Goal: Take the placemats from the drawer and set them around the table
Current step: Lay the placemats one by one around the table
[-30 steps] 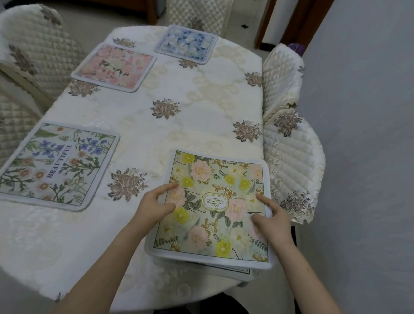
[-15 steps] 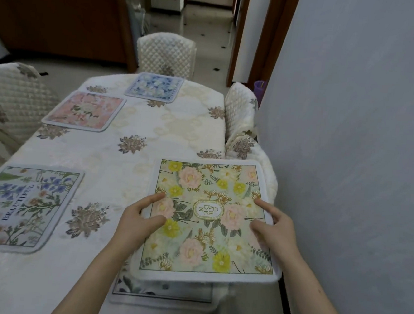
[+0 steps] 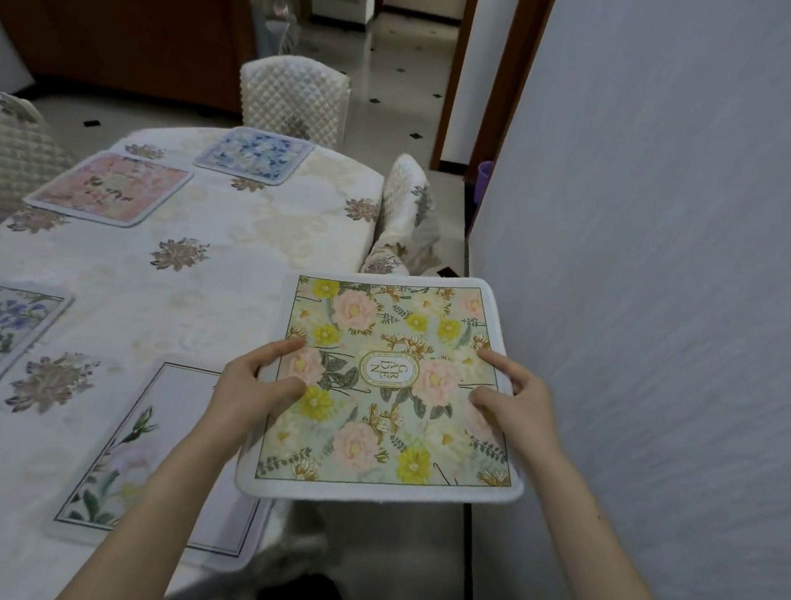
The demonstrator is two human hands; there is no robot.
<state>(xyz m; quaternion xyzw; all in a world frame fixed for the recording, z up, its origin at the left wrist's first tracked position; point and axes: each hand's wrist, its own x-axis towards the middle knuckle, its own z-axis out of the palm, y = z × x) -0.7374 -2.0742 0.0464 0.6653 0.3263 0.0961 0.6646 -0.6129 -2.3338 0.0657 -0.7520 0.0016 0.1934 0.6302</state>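
Now I grip the yellow mat [image 3: 389, 384] with my left hand [image 3: 254, 383] and right hand [image 3: 515, 404] at centre frame, and should lay it flat before the chair [image 3: 407, 215] above.

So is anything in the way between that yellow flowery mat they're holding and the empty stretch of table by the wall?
Nothing visible. Both hands, left and right, grip the yellow mat past the table's edge. The tablecloth ahead on that side lies bare; only a covered chair stands beside it.
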